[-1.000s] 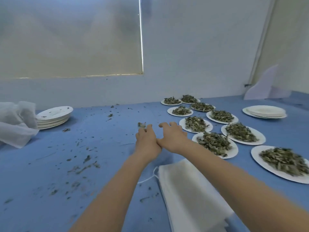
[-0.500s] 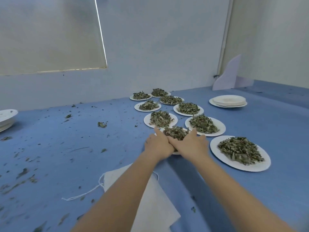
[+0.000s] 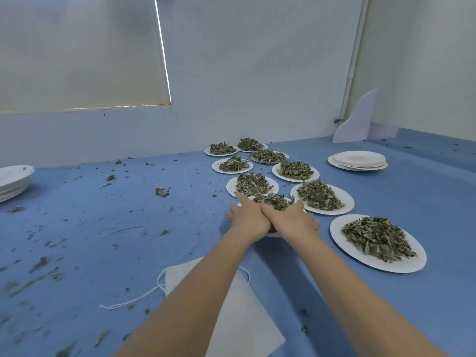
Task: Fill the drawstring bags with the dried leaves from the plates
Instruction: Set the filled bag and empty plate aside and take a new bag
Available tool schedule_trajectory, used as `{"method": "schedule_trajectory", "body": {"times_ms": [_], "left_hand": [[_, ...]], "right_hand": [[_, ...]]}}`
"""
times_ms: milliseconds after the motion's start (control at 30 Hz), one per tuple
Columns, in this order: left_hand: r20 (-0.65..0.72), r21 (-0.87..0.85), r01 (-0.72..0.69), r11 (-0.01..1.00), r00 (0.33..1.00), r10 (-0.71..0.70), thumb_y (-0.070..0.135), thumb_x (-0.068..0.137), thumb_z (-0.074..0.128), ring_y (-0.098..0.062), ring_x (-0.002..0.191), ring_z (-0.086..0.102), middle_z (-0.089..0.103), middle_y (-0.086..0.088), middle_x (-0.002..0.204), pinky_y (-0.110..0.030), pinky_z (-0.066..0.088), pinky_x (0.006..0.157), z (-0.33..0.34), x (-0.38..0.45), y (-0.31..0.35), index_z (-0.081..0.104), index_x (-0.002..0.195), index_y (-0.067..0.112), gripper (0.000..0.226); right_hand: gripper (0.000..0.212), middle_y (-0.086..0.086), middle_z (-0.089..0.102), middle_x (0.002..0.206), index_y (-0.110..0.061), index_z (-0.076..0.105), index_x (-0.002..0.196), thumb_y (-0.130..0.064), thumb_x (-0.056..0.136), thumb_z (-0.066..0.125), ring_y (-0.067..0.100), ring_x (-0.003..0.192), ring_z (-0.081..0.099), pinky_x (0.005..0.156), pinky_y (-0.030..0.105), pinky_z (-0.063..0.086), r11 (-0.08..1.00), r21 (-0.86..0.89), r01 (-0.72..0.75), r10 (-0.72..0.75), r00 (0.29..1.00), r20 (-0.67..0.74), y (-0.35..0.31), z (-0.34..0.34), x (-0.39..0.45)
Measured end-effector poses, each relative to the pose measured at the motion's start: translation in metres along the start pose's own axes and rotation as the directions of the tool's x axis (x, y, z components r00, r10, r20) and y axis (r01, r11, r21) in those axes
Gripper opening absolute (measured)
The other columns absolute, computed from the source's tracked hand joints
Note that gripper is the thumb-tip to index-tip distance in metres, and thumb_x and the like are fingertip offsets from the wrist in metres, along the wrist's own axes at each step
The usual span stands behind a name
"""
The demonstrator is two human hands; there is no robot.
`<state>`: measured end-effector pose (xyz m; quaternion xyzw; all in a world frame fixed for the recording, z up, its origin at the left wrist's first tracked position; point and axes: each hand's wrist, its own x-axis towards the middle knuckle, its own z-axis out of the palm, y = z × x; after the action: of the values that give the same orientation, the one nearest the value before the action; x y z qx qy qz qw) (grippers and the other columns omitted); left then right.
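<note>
Dried leaves point(image 3: 270, 200) are sitting piled on a white paper plate point(image 3: 273, 235) near the middle of the blue table point(image 3: 108, 238), and both hands are coming in on that pile side by side, left hand point(image 3: 248, 217) and right hand point(image 3: 292, 220) touching each other along the inner edges, fingers reaching down into the leaves; can't really tell if they're gripping any, since the fingertips are buried. Eight more plates of the same leaves are trailing away toward the wall in two loose rows, the biggest-looking one point(image 3: 377, 243) lying just right of the hands, another point(image 3: 322, 198) sitting behind it. A drawstring bag point(image 3: 239, 313), white and flat, is lying on the table under the forearms, close to the camera, its cord point(image 3: 128, 302) snaking out to the left. Nothing's showing inside it from here. Stacks of used-looking plates holding no leaves are waiting at the far right point(image 3: 358, 161) and the left edge point(image 3: 13, 180). Leaf crumbs point(image 3: 162, 192) are scattered all over the left half of the table
</note>
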<state>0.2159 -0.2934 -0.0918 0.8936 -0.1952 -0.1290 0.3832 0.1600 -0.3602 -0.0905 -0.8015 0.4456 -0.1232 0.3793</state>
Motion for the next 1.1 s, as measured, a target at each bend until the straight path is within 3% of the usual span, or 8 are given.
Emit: {"method": "schedule_trajectory", "body": {"times_ms": [100, 267, 433, 667, 833, 933, 1100], "left_hand": [[-0.043, -0.021, 0.018, 1.000, 0.999, -0.019, 0.035, 0.094, 0.051, -0.036, 0.133, 0.017, 0.013, -0.024, 0.147, -0.033, 0.030, 0.083, -0.015, -0.001, -0.004, -0.009, 0.146, 0.008, 0.085], [-0.136, -0.038, 0.061, 0.997, 0.989, -0.065, 0.031, 0.095, 0.051, -0.037, 0.133, 0.017, 0.013, -0.025, 0.147, -0.035, 0.032, 0.092, -0.060, -0.004, -0.033, -0.009, 0.146, 0.006, 0.083], [-0.278, -0.148, 0.143, 0.979, 0.944, -0.180, 0.041, 0.094, 0.049, -0.034, 0.133, 0.019, 0.017, -0.022, 0.146, -0.031, 0.031, 0.084, -0.127, -0.013, -0.089, -0.007, 0.147, 0.010, 0.083], [-0.427, -0.193, 0.286, 0.939, 0.837, -0.343, 0.038, 0.094, 0.050, -0.035, 0.137, 0.016, 0.013, -0.022, 0.150, -0.040, 0.029, 0.102, -0.219, -0.037, -0.187, -0.009, 0.147, 0.009, 0.084], [-0.451, -0.192, 0.279, 0.941, 0.826, -0.337, 0.031, 0.091, 0.055, -0.035, 0.133, 0.026, 0.020, -0.021, 0.148, -0.043, 0.032, 0.105, -0.250, -0.036, -0.236, -0.003, 0.146, 0.004, 0.084], [-0.421, -0.193, 0.259, 0.946, 0.849, -0.318, 0.010, 0.088, 0.052, -0.032, 0.135, 0.024, 0.011, -0.016, 0.152, -0.031, 0.034, 0.099, -0.254, -0.027, -0.253, -0.010, 0.147, 0.006, 0.085], [-0.397, -0.154, 0.290, 0.945, 0.857, -0.328, 0.011, 0.088, 0.052, -0.030, 0.141, 0.012, -0.001, -0.013, 0.156, -0.036, 0.024, 0.110, -0.249, -0.010, -0.265, -0.018, 0.145, 0.006, 0.089]], "right_hand": [[0.095, 0.020, 0.036, 0.139, -0.012, 0.027, 0.139, -0.070, 0.070, 0.057, 0.035, 0.131, 0.029, 0.107, 0.044, 0.030, 0.999, 0.005, 0.041, -0.041, 0.999, -0.010, -0.014, 0.005, -0.009], [0.099, 0.021, 0.031, 0.142, -0.012, 0.019, 0.144, -0.068, 0.072, 0.058, 0.035, 0.133, 0.025, 0.108, 0.043, 0.024, 0.986, 0.009, 0.168, -0.168, 0.985, 0.025, -0.053, 0.034, -0.032], [0.102, 0.019, 0.030, 0.142, -0.012, 0.016, 0.145, -0.070, 0.071, 0.057, 0.034, 0.133, 0.024, 0.107, 0.044, 0.025, 0.949, -0.011, 0.314, -0.311, 0.945, 0.101, -0.106, 0.096, -0.066], [0.112, 0.016, 0.028, 0.145, -0.013, 0.011, 0.146, -0.079, 0.066, 0.051, 0.031, 0.136, 0.021, 0.110, 0.046, 0.022, 0.875, -0.041, 0.483, -0.453, 0.844, 0.288, -0.173, 0.204, -0.125], [0.109, 0.013, 0.026, 0.145, -0.014, 0.011, 0.145, -0.076, 0.065, 0.051, 0.028, 0.136, 0.020, 0.109, 0.045, 0.017, 0.832, -0.014, 0.555, -0.520, 0.788, 0.330, -0.195, 0.252, -0.140], [0.113, 0.013, 0.022, 0.146, -0.015, 0.008, 0.146, -0.077, 0.062, 0.053, 0.027, 0.138, 0.016, 0.112, 0.045, 0.014, 0.834, -0.039, 0.550, -0.506, 0.791, 0.344, -0.202, 0.267, -0.132], [0.109, 0.016, 0.020, 0.148, -0.016, 0.005, 0.147, -0.075, 0.067, 0.049, 0.030, 0.139, 0.013, 0.113, 0.044, 0.011, 0.840, -0.118, 0.529, -0.452, 0.803, 0.388, -0.202, 0.283, -0.121]]}}
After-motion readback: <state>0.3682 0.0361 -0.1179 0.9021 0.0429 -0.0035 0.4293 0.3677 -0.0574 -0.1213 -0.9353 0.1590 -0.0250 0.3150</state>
